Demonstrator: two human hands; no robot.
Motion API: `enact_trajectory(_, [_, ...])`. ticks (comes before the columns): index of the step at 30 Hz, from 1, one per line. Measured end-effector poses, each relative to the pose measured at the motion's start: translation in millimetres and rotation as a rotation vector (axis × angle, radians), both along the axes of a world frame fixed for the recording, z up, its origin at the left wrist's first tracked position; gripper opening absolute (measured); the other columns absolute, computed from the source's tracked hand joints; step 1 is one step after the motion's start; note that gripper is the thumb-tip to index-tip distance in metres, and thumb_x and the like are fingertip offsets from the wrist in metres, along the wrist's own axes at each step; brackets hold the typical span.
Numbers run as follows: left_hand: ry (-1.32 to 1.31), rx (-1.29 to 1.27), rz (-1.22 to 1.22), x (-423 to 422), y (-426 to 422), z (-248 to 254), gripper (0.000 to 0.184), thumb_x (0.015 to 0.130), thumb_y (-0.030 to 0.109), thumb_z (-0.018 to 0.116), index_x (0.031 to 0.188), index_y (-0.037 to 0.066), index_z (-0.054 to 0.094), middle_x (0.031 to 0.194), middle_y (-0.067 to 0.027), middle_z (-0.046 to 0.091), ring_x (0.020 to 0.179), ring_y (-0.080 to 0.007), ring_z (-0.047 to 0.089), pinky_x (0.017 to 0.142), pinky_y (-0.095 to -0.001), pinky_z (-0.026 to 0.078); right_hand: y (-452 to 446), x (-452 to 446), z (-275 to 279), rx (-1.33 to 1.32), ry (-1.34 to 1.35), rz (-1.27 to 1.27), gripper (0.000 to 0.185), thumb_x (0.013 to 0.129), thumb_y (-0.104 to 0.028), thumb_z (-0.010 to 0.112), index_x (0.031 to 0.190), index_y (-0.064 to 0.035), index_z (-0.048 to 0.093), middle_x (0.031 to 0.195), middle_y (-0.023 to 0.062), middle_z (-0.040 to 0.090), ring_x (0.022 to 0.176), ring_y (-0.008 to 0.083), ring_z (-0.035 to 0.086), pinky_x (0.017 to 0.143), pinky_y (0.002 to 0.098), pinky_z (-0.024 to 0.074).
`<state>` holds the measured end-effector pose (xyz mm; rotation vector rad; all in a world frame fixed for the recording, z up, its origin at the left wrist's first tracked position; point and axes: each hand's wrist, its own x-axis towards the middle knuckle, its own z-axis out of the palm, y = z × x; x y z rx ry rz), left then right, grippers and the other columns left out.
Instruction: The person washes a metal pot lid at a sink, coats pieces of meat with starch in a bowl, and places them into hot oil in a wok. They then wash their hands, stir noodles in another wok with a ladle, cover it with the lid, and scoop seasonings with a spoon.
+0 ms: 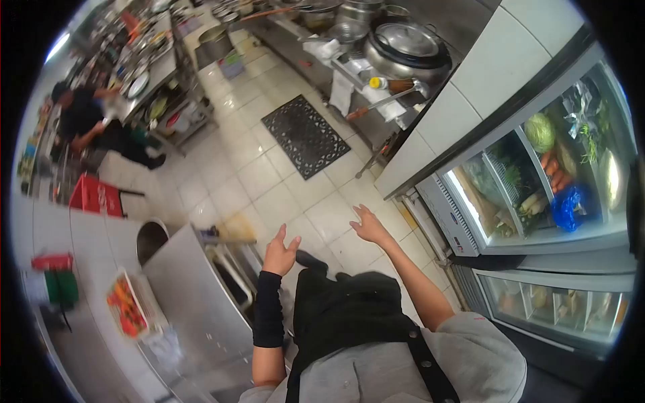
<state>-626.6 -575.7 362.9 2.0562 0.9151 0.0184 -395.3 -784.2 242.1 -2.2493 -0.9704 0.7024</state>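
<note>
My left hand (280, 251) is held out in front of me at waist height, fingers apart, with nothing in it. A black sleeve (269, 309) covers that wrist and forearm. My right hand (369, 225) reaches forward over the tiled floor (316, 215), its fingers spread and holding nothing. Neither hand touches anything. Nearest to the left one is a steel counter (195, 295); a glass-door fridge (524, 181) with vegetables inside stands to the right of the other.
A black floor mat (306, 136) lies ahead. A large lidded pot (407, 50) sits on the stove counter, with a ladle (386, 101) near its edge. A basket of peppers (127, 304) is at left. A co-worker (87, 124) sits at far left near a red stool (97, 196).
</note>
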Motion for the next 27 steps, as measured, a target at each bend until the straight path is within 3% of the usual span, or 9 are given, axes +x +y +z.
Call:
enact_trajectory(3, [-0.043,-0.028,-0.056,61.0,61.7,-22.3,0.067,0.093,0.033,0.065,0.142,-0.007,0.044,0.113,-0.0256,0.053,0.106,-0.0351,0.049,0.092,-0.0403,0.043,27.2,42.1,-3.4,0.064,0.031,-0.154,0.053,0.088,-0.019,0.064,0.135,0.0038,0.054,0.139,0.0304,0.051,0.133,0.0393,0.048,0.113,0.0413,0.0363])
enact_trajectory(6, [-0.152,0.044,-0.130,122.6,134.7,-31.3,0.065,0.092,0.035,0.068,0.140,-0.005,0.049,0.072,-0.0156,0.057,0.065,-0.0199,0.048,0.064,-0.0338,0.045,73.6,72.3,-6.6,0.058,0.026,-0.248,0.043,0.089,-0.019,0.063,0.126,0.0029,0.062,0.124,0.0242,0.064,0.113,0.0360,0.064,0.099,0.0410,0.0490])
enact_trajectory(11, [-0.165,-0.149,-0.280,242.7,238.8,-51.0,0.052,0.092,0.030,0.066,0.133,-0.001,0.058,0.111,-0.0283,0.068,0.095,-0.0355,0.070,0.086,-0.0381,0.053,191.6,123.1,14.9,0.186,0.172,-0.397,0.034,0.090,-0.013,0.063,0.120,0.0035,0.066,0.114,0.0199,0.070,0.100,0.0289,0.070,0.091,0.0343,0.0533])
enact_trajectory(12, [-0.083,-0.160,-0.340,271.9,254.0,-47.9,0.048,0.095,0.022,0.065,0.134,-0.003,0.056,0.130,-0.0233,0.062,0.120,-0.0266,0.062,0.097,-0.0349,0.050,213.3,124.2,14.4,0.238,0.192,-0.425,0.033,0.091,-0.012,0.063,0.120,0.0037,0.066,0.114,0.0187,0.071,0.100,0.0272,0.070,0.091,0.0332,0.0532])
enact_trajectory(15, [-0.246,-0.078,-0.449,347.5,289.0,-64.9,0.049,0.092,0.025,0.067,0.129,-0.006,0.059,0.103,-0.0240,0.072,0.086,-0.0291,0.072,0.079,-0.0366,0.054,284.5,157.5,7.5,0.324,0.367,-0.496,0.032,0.093,-0.013,0.063,0.119,0.0050,0.066,0.112,0.0157,0.072,0.100,0.0222,0.069,0.090,0.0323,0.0532])
enact_trajectory(19, [-0.225,-0.221,-0.469,423.0,331.2,-111.6,0.053,0.092,0.023,0.067,0.132,-0.009,0.055,0.119,-0.0252,0.067,0.097,-0.0260,0.070,0.085,-0.0342,0.053,361.0,232.0,-24.5,0.459,0.563,-0.657,0.035,0.092,-0.013,0.065,0.122,0.0050,0.064,0.100,0.0099,0.072,0.087,0.0167,0.065,0.079,0.0310,0.0539])
enact_trajectory(23, [-0.024,-0.225,-0.443,462.2,366.5,-119.6,0.053,0.092,0.022,0.067,0.134,-0.008,0.054,0.125,-0.0256,0.064,0.111,-0.0278,0.067,0.091,-0.0341,0.051,411.5,353.9,-107.1,0.549,0.710,-1.202,0.022,0.082,-0.011,0.066,0.096,-0.0021,0.051,0.083,0.0067,0.052,0.065,0.0172,0.054,0.057,0.0354,0.0523])
enact_trajectory(26, [0.142,-0.310,-0.424,472.3,404.6,-144.4,0.054,0.096,0.019,0.064,0.139,-0.010,0.048,0.133,-0.0208,0.061,0.122,-0.0232,0.060,0.104,-0.0343,0.046,424.6,447.5,-191.5,0.800,0.683,-1.624,0.039,0.076,-0.010,0.074,0.107,-0.0035,0.052,0.086,0.0127,0.059,0.061,0.0189,0.059,0.043,0.0308,0.0459])
enact_trajectory(27, [0.197,-0.305,-0.432,480.6,418.1,-147.9,0.054,0.096,0.019,0.064,0.139,-0.009,0.048,0.133,-0.0210,0.061,0.122,-0.0232,0.060,0.104,-0.0346,0.045,425.7,464.2,-191.1,0.856,0.645,-1.564,0.083,0.071,-0.013,0.077,0.145,-0.0016,0.040,0.112,0.0180,0.064,0.096,0.0296,0.063,0.073,0.0413,0.0524])
